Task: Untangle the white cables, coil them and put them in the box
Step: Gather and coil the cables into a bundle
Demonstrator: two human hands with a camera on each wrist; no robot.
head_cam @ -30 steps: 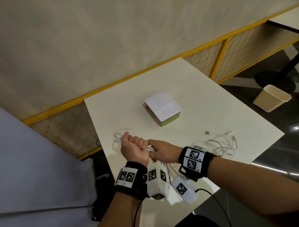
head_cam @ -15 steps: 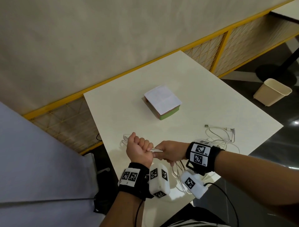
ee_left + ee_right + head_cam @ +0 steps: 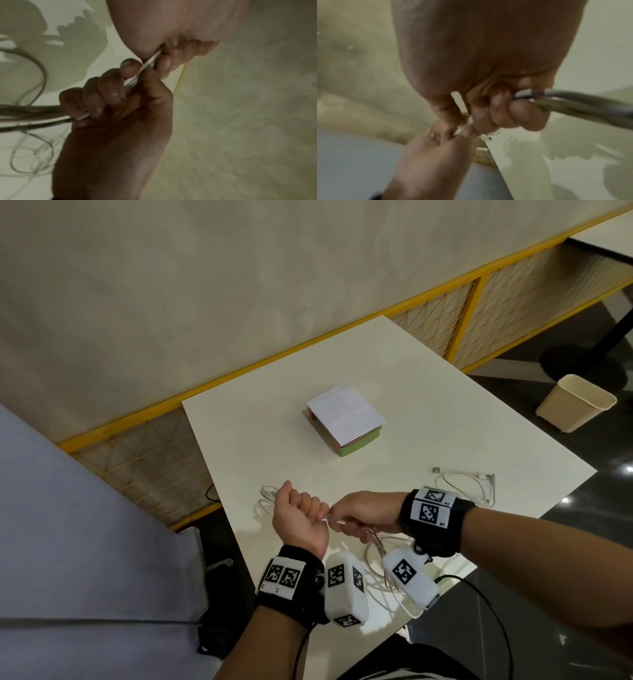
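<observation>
Your left hand [image 3: 298, 517] and right hand [image 3: 368, 513] both grip the white cables [image 3: 378, 559] above the tabletop [image 3: 428, 419]. The closed box [image 3: 344, 419] sits well apart.

no readable words or numbers; only black-and-white square markers on the wrist bands [image 3: 432, 506].

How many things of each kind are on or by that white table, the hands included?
Hands: 2, the left hand and the right hand, both gripping white cable
Cable heaps: 2, the white cables in the hands and a loose cable lying apart
Box: 1
Waste bin: 1, on the floor
Table: 1
Total: 7
</observation>
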